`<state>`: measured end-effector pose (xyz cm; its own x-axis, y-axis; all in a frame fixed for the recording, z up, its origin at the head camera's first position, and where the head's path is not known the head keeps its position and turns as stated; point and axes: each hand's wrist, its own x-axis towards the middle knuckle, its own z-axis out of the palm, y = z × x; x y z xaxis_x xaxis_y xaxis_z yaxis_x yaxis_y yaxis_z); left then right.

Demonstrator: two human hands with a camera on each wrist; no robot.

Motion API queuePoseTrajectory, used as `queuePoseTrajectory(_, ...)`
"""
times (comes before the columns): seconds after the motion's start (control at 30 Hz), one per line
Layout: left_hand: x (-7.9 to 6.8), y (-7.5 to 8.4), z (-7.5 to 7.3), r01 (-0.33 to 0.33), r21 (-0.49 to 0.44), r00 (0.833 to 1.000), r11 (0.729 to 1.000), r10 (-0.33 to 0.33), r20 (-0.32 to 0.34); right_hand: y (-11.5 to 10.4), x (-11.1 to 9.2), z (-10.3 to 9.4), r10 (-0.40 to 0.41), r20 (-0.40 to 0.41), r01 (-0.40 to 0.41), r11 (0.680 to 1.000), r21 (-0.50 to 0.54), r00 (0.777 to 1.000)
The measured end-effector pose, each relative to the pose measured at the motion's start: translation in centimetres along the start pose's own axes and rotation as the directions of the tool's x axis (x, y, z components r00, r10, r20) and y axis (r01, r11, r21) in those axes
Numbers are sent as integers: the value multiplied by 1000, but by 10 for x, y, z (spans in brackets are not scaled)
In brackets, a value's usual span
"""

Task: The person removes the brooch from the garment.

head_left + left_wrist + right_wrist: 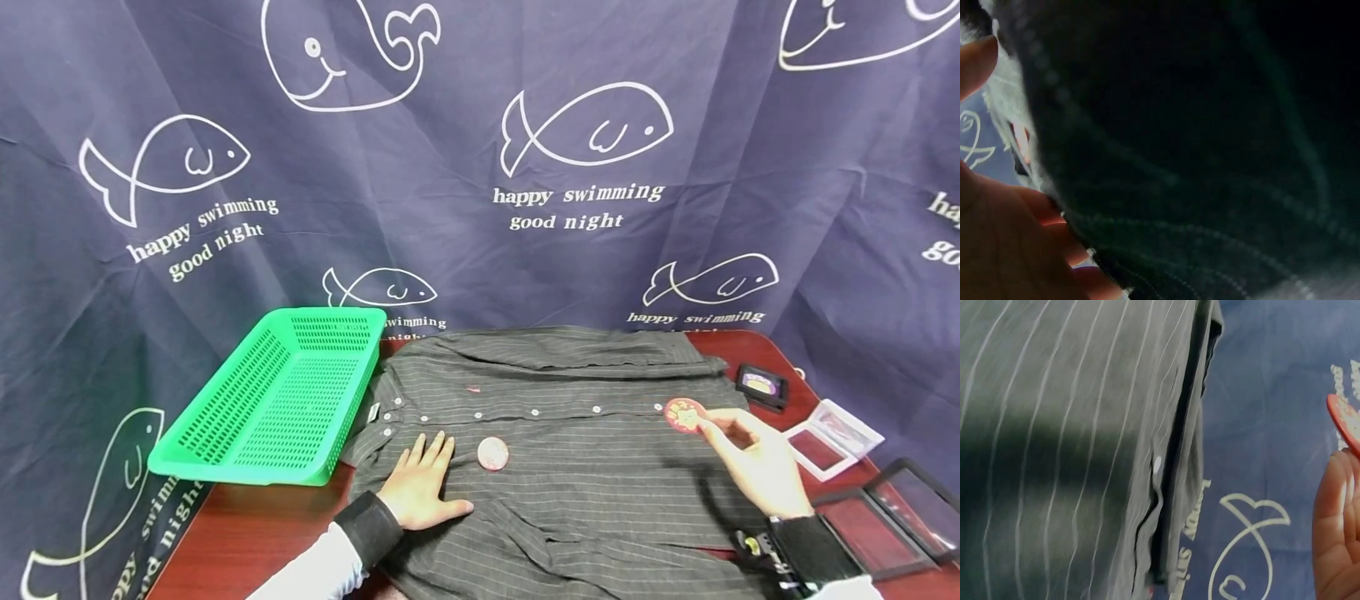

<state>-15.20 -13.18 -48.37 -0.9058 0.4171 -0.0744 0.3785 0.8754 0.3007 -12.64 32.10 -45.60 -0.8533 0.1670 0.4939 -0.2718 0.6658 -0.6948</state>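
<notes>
A dark pinstriped button-up shirt [600, 483] lies spread on the table, its row of white buttons running across. My left hand [422, 487] rests on it near the collar, fingers spread and straight. Just right of that hand, a round whitish-pink badge [492, 453] lies on the cloth. My right hand [757, 458] pinches a round red badge with a yellow design [684, 415] above the shirt, near the button row. In the right wrist view, only the edge of the red badge [1342, 419] shows above the fingertips. Shirt cloth fills most of the left wrist view, dark and blurred.
A green plastic basket [330, 479] stands at the left. On the right lie a small black case [762, 387], a white open frame [832, 439] and a larger black open frame [877, 533]. Behind the reddish table [225, 525] hangs a blue fish-print curtain [465, 217].
</notes>
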Motion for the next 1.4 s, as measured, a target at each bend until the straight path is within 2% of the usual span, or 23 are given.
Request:
queuePoseTrajectory(0.27,1,1,2,1,43,999,999,-3,47,27,1,-25,50,-53,-49,998,35,997)
queuePoseTrajectory(0.43,0,2,1,1,43,999,999,-3,53,44,2,-43,162,-104,-160,987,27,981)
queuePoseTrajectory(0.5,0,2,0,0,44,999,999,-3,52,50,2,-49,216,-116,-209,976,67,970)
queuePoseTrajectory(0.6,0,2,-1,-3,45,999,999,1,48,56,3,-56,276,-157,-270,961,58,948)
queuePoseTrajectory(0.77,1,1,-1,-9,49,999,999,7,40,65,5,-65,348,-224,-368,928,-56,910)
queuePoseTrajectory(0.87,1,1,-1,-9,53,999,999,6,40,69,7,-68,404,-259,-437,895,-84,877)
queuePoseTrajectory(1.0,1,1,0,-9,48,999,999,7,40,74,7,-69,438,-296,-487,866,-117,849)
queuePoseTrajectory(1.2,0,1,0,-13,47,1000,999,12,29,82,9,-70,427,-311,-506,825,-251,849)
queuePoseTrajectory(1.4,0,0,2,-12,52,1000,999,11,21,90,14,-69,412,-279,-490,801,-343,868)
